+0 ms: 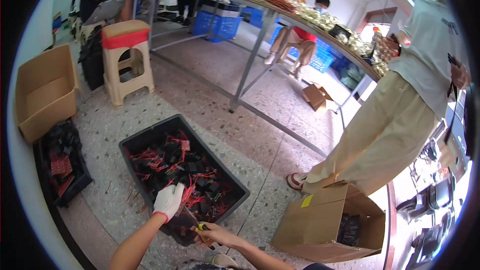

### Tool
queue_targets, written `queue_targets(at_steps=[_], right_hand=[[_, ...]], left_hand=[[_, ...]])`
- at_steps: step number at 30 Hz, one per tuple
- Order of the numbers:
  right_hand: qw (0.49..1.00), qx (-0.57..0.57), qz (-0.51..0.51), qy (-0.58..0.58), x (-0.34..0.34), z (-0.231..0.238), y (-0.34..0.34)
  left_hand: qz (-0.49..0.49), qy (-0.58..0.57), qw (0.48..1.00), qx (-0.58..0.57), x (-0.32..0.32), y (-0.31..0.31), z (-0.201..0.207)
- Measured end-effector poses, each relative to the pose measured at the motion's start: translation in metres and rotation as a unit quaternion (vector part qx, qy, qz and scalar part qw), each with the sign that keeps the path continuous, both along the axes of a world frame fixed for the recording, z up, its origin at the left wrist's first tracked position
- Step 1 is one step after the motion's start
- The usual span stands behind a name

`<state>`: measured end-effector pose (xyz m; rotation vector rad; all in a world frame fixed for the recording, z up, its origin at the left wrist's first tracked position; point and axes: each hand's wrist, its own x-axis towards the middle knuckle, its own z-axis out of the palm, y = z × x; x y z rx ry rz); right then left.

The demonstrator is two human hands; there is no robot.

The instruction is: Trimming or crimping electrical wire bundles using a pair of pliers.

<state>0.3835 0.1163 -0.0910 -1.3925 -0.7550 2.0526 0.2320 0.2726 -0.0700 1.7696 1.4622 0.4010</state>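
Note:
A black plastic crate [234,201] sits on the floor in front of me, full of small black blocks [212,188] with thin red wires [150,159]. My left hand [169,202], in a white glove with a red cuff, reaches into its near part. The fingers are closed on a bunch of red wires [187,197]. Bare, my right hand [216,235] is wrapped round a tool with a yellow-and-dark handle [202,227] at the crate's near edge. Its working end points toward the wires; its exact kind is unclear.
An open cardboard box [310,220] stands right, near a standing person [380,120]. At left are another carton [47,90], a dark crate with red boards [61,165] and a stool [126,60]. A long table [260,1] crosses behind; several people are nearby.

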Motion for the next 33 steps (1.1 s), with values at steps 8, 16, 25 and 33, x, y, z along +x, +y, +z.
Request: queue_targets(at_steps=[8, 16, 25, 33], right_hand=[[0.996, 0.051, -0.031, -0.069, 0.001, 0.012, 0.000], [0.995, 0.058, -0.043, -0.067, -0.002, 0.017, -0.003], [0.988, 0.069, -0.061, -0.121, -0.003, 0.015, 0.002], [0.993, -0.003, -0.088, 0.075, -0.002, 0.006, 0.001]], left_hand=[[-0.030, -0.094, 0.995, 0.004, -0.003, 0.008, -0.026], [-0.014, -0.121, 0.992, -0.042, -0.013, 0.000, -0.012], [0.004, 0.022, 0.996, 0.084, -0.002, -0.010, 0.001], [-0.044, -0.059, 0.997, -0.037, -0.015, -0.007, -0.014]])
